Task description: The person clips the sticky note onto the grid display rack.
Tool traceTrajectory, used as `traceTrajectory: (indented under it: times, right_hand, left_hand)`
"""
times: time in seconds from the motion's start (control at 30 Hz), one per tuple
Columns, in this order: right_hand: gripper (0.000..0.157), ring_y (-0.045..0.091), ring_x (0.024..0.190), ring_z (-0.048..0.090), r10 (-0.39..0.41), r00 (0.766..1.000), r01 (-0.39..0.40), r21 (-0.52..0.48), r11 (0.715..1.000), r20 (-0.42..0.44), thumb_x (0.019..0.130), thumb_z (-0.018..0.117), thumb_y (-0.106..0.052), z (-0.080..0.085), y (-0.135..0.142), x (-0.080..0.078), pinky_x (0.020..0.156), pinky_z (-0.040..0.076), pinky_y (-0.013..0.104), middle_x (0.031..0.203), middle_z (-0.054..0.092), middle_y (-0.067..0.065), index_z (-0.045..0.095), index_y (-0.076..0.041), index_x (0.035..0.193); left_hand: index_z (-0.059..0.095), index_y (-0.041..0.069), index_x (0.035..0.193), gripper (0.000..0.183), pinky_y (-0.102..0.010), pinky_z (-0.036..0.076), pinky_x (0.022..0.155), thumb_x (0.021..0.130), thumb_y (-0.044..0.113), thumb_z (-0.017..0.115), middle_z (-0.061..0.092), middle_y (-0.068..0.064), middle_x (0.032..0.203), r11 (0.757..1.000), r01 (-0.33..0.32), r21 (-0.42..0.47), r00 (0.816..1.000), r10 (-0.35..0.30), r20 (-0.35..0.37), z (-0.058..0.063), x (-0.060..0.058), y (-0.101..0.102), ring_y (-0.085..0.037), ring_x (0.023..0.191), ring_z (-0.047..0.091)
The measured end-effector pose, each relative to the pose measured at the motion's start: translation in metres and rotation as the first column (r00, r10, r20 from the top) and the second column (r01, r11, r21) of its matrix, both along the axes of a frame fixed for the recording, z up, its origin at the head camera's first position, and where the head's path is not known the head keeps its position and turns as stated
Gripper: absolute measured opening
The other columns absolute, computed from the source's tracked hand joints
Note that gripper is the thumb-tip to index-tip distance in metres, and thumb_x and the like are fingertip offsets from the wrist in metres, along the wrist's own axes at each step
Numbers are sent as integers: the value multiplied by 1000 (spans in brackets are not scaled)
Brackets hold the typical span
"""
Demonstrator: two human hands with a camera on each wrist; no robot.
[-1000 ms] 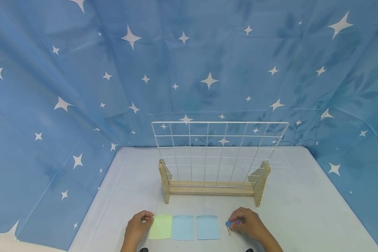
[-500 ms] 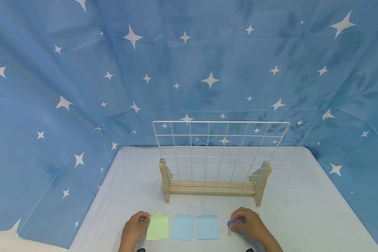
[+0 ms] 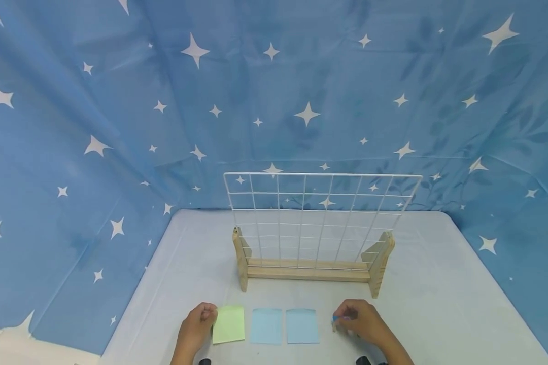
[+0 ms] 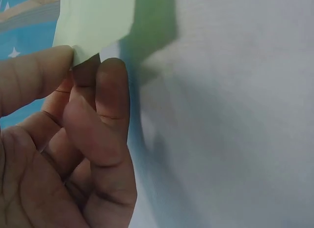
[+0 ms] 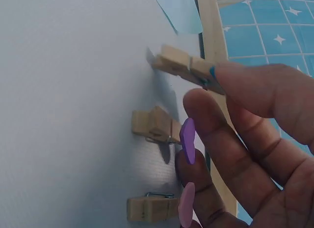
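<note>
My left hand [image 3: 196,327] pinches the left edge of a light green sticky note [image 3: 229,324] between thumb and fingers. In the left wrist view the note's corner [image 4: 95,26] is raised, with its shadow on the cloth beside it. My right hand [image 3: 364,320] pinches a small wooden clothespin [image 5: 176,62] by its blue-topped end, its jaws pointing away from the fingers. Beneath the other fingers lie a clothespin with a purple decoration [image 5: 187,140] and one with a pink decoration [image 5: 186,204].
Two light blue sticky notes, the left one [image 3: 266,326] and the right one [image 3: 302,326], lie side by side between the hands. Behind them stands a white wire grid [image 3: 321,209] in a wooden base [image 3: 308,274]. A starry blue curtain [image 3: 274,91] surrounds the white-covered table [image 3: 438,284].
My left hand has drawn the green note leftward, away from the blue notes, and the note now sits slightly tilted. My right hand has stayed nearly in place, holding the blue-topped clothespin.
</note>
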State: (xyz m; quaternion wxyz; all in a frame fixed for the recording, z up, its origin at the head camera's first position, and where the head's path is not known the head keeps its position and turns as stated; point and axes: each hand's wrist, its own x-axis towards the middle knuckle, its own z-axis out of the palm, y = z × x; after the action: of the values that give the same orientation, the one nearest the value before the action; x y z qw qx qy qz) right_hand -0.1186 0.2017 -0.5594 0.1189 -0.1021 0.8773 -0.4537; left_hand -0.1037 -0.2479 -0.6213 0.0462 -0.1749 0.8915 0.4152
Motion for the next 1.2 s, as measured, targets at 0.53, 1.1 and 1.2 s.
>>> traceTrajectory:
  times: [0.53, 1.1, 1.2]
  right_hand:
    - [12, 15, 84, 74, -173, 984, 175, -98, 980, 29, 88, 81, -2, 5, -3, 3, 79, 59, 30, 93, 78, 5, 73, -1, 96]
    - [8, 6, 88, 70, -294, 953, 280, -158, 947, -73, 95, 80, -5, 26, -11, 0, 93, 52, 32, 86, 76, -1, 75, -6, 101]
    - [7, 4, 88, 71, -291, 949, 271, -158, 949, -121, 96, 80, -8, 31, -12, 2, 93, 53, 29, 87, 77, -2, 76, -6, 102]
  left_hand:
    - [72, -1, 121, 26, -39, 58, 74, 103, 17, 68, 79, -11, 101, 995, -13, 102, 999, 18, -52, 65, 17, 22, -24, 87, 74]
    - [73, 2, 115, 21, -28, 53, 66, 107, 20, 67, 78, -1, 88, 991, -3, 135, 995, 16, -99, 81, 21, 17, -15, 74, 68]
    - [72, 1, 117, 22, -28, 53, 66, 108, 20, 66, 78, -1, 89, 991, 2, 132, 995, 12, -103, 83, 22, 17, -15, 75, 68]
